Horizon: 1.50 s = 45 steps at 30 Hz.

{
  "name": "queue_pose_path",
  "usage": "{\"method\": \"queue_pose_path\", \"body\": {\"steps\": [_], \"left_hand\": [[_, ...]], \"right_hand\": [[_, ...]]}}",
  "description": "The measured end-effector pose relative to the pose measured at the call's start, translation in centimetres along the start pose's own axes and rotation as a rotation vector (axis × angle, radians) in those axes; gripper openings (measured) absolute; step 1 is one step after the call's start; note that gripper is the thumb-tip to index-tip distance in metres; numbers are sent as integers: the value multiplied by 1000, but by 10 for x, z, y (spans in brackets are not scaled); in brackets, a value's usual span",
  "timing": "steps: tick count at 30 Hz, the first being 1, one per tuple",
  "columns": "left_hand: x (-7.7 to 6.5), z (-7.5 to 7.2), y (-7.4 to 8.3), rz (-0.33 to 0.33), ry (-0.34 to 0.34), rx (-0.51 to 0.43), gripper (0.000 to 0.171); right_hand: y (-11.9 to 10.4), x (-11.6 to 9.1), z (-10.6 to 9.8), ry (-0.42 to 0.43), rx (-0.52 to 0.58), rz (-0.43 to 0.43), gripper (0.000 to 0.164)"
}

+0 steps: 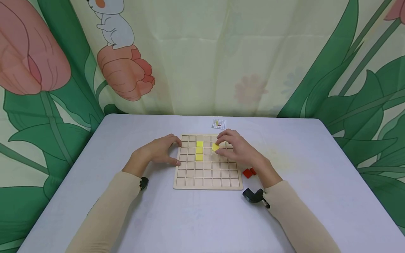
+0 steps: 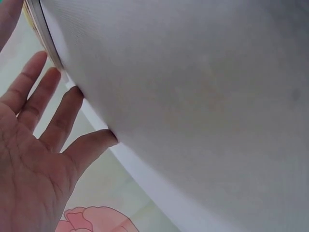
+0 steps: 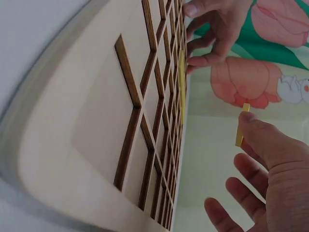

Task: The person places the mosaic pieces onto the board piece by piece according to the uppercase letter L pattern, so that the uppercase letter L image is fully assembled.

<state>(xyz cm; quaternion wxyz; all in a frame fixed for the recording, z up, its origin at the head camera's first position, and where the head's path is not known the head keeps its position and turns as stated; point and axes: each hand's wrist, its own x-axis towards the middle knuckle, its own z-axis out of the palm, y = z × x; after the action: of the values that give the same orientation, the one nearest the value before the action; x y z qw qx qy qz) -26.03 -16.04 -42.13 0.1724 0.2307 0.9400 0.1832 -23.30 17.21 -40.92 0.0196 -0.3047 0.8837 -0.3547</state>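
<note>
A wooden grid board [image 1: 207, 186] lies flat on the table, with three yellow square tiles [image 1: 199, 150] stacked in one column of its cells. My right hand [image 1: 238, 149] pinches another yellow tile [image 3: 240, 129] between thumb and finger, above the board's upper middle; its other fingers are spread in the right wrist view. At the board's left edge, the fingertips and thumb of my left hand [image 1: 158, 149] touch the rim. That hand's fingers [image 2: 63, 116] look extended in the left wrist view.
Two red tiles [image 1: 248, 173] lie on the table to the right of the board, close by my right wrist. Behind the board is a small card [image 1: 218, 123] printed with a coloured grid. A curtain with flower prints [image 1: 202, 59] hangs beyond the table's back edge.
</note>
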Motion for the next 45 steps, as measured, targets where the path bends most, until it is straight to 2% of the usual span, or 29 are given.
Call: {"method": "queue_pose_path", "body": {"steps": [6, 12, 19, 26, 36, 45], "left_hand": [[0, 0, 0, 3, -4, 2, 70], [-1, -1, 0, -5, -4, 4, 70], [0, -1, 0, 1, -7, 1, 71], [0, -2, 0, 3, -8, -7, 72], [0, -2, 1, -8, -8, -7, 73], [-2, -3, 3, -18, -6, -28, 75]], "right_hand": [[-7, 8, 12, -17, -7, -44, 18], [-13, 18, 27, -73, -52, -72, 17], [-18, 22, 38, -146, -60, -63, 14], [-24, 22, 44, -204, -111, -55, 16], [-27, 22, 47, -208, -196, -30, 18], [-28, 21, 47, -231, -220, -57, 18]]}}
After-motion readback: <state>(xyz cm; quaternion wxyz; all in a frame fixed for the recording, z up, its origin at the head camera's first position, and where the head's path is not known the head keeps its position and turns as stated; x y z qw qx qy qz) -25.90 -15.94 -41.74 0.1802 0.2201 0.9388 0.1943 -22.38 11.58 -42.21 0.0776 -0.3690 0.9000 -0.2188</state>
